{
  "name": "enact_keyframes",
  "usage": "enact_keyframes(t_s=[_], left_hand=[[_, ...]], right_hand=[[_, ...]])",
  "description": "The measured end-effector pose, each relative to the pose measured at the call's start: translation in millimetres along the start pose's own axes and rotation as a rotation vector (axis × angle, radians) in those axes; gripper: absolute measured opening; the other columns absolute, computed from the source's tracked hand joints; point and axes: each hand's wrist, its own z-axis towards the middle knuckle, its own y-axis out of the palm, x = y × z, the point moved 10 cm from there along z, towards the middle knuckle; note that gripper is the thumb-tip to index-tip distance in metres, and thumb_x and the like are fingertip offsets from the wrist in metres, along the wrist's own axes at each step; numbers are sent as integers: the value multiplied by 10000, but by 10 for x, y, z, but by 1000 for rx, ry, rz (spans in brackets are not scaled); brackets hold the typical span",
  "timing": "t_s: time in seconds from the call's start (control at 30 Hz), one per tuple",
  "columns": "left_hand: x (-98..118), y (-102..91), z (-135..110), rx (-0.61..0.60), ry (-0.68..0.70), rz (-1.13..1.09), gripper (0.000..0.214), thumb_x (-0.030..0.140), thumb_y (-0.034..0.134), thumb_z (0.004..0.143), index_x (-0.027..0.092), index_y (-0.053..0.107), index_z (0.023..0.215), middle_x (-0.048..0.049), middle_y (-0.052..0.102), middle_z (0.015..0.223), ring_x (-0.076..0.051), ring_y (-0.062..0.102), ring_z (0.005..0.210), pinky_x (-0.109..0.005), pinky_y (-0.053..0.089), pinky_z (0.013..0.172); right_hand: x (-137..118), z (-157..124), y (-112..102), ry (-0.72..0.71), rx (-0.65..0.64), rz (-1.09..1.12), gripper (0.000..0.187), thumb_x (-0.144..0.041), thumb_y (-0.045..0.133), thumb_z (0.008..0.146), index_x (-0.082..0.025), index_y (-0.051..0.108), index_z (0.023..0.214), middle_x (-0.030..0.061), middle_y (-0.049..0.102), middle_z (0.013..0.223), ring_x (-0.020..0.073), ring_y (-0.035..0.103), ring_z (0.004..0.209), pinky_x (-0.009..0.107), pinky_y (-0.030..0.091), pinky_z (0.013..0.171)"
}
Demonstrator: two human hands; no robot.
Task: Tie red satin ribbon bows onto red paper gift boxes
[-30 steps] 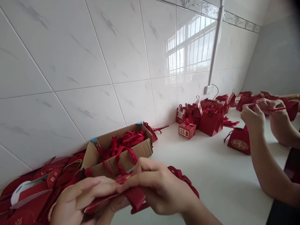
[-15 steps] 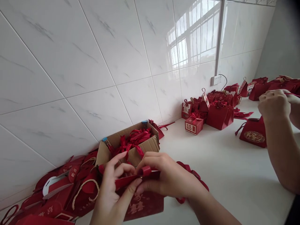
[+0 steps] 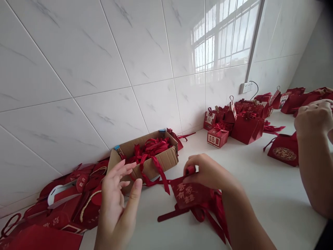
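Observation:
My right hand (image 3: 212, 172) pinches the top of a red gift box (image 3: 191, 192) with gold lettering, near a small rolled ribbon loop (image 3: 190, 170). A flat red strap (image 3: 173, 214) sticks out below the box, and red ribbons (image 3: 208, 215) lie under and beside it on the white table. My left hand (image 3: 119, 201) is raised with fingers spread and nothing in it, in front of the cardboard box (image 3: 166, 159). That box holds a heap of red ribbons (image 3: 152, 149), some hanging over its front edge.
Red bags and boxes (image 3: 65, 208) with cord handles pile up at the left. By the tiled wall stand more red gift boxes (image 3: 247, 128), a small one (image 3: 218, 138) in front. At the right, another person's arm (image 3: 313, 163) reaches over a red bag (image 3: 283, 149).
My left hand has let go of the red gift box and moved off to the left, fingers opening. My right hand has carried the box to the right.

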Motion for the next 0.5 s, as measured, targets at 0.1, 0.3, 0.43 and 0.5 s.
enact_keyframes(t_s=[0.1,0.3,0.43,0.5], left_hand=[[23,-35,12,1,34,31,558,423,655,801,297,422,1292,-60,568,1227,-273,479,1200,-408,377,901],[218,-191,-32,215,67,-56,491,348,696,779,300,496,1224,-34,589,1144,-246,526,1128,-382,411,922],[287,-240,-83,291,53,-95,444,303,706,770,291,538,1181,-22,598,1106,-231,544,1099,-364,417,949],[278,-228,-84,255,67,-97,444,295,716,760,285,544,1169,-16,600,1094,-219,547,1085,-337,420,932]], right_hand=[[396,43,-248,177,150,-14,103,-260,661,681,-165,681,646,5,640,644,146,553,590,240,383,516],[946,-203,-978,341,1011,28,323,-419,658,712,-153,714,887,94,693,831,204,607,695,316,467,641],[1068,-203,-986,160,1176,295,535,-451,624,764,-110,601,1175,175,611,1150,214,643,897,330,523,741],[1036,-191,-974,118,1171,332,516,-445,604,789,-115,589,1186,184,577,1213,221,633,980,331,526,772]])
